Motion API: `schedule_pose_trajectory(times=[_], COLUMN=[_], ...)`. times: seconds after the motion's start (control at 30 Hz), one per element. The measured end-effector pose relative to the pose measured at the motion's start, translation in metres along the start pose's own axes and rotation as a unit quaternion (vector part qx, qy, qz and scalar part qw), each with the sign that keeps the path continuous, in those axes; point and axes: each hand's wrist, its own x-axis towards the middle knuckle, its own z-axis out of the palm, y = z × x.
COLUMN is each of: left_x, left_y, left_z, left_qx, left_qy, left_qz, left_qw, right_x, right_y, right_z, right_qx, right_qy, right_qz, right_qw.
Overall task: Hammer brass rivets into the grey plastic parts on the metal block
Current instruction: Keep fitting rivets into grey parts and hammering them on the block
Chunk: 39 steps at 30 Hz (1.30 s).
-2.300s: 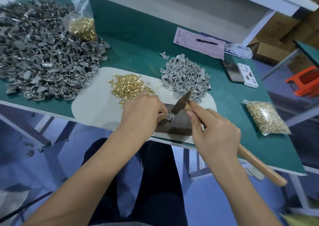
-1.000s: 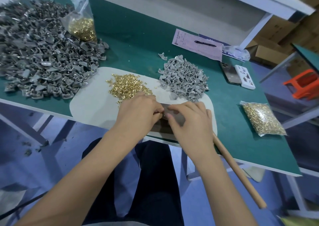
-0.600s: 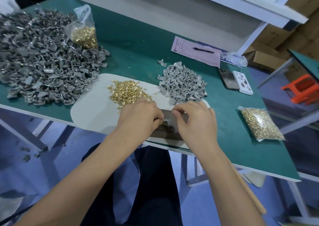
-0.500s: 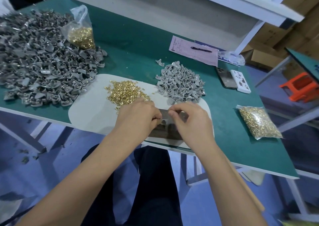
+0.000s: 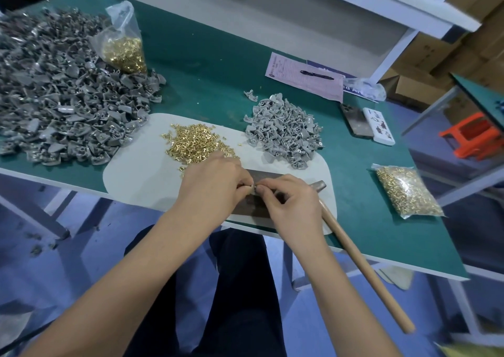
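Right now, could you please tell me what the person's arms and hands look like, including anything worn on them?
Both forearms are bare, with no sleeves showing. The left hand and right hand wear no gloves, and no rings, watch or bracelet can be seen. The fingernails are short.

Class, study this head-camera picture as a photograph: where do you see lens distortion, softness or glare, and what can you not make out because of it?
Head view: wide-angle bending bows the table edge and shelf lines; corners go soft, the large grey pile smearing at left; light is even, shadows faint; the rivet bag glints; whatever the left hand and right hand pinch is too small to resolve.
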Motion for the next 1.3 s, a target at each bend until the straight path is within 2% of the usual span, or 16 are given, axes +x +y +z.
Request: schedule_pose_trajectory(times=[0.17,0.37,0.5,0.7,0.9,1.1,1.17,1.3], left_x=[-0.002,-0.012,-0.015,-0.014,-0.010,-0.006,-0.007,-0.010], left_y=[0.001,-0.001,-0.003,-0.002,-0.001,-0.005,-0.005,-0.002], left_z=[0.002,0.016,0.021,0.021,0.017,0.013,0.014,0.014], left_qx=[-0.006,-0.081,-0.119,-0.106,-0.092,-0.056,-0.064,-0.087], left_qy=[0.011,0.067,0.080,0.094,0.082,0.054,0.053,0.075], left_qz=[-0.004,-0.021,-0.030,-0.021,-0.010,0.017,0.013,0.005], left_qw=[1.000,0.994,0.989,0.990,0.992,0.997,0.996,0.993], right_x=[0.010,0.010,0.010,0.015,0.019,0.029,0.032,0.028], right_y=[-0.008,-0.004,-0.007,-0.012,-0.024,-0.042,-0.039,-0.026], right_z=[-0.008,-0.009,-0.011,-0.017,-0.023,-0.016,-0.019,-0.024], right_qx=[-0.131,-0.086,-0.106,-0.124,-0.188,-0.335,-0.309,-0.159], right_qy=[-0.027,-0.055,-0.060,-0.064,-0.099,-0.156,-0.161,-0.141], right_qz=[-0.039,-0.015,-0.003,0.043,-0.050,-0.147,-0.135,-0.081], right_qw=[0.990,0.995,0.993,0.989,0.976,0.918,0.928,0.974])
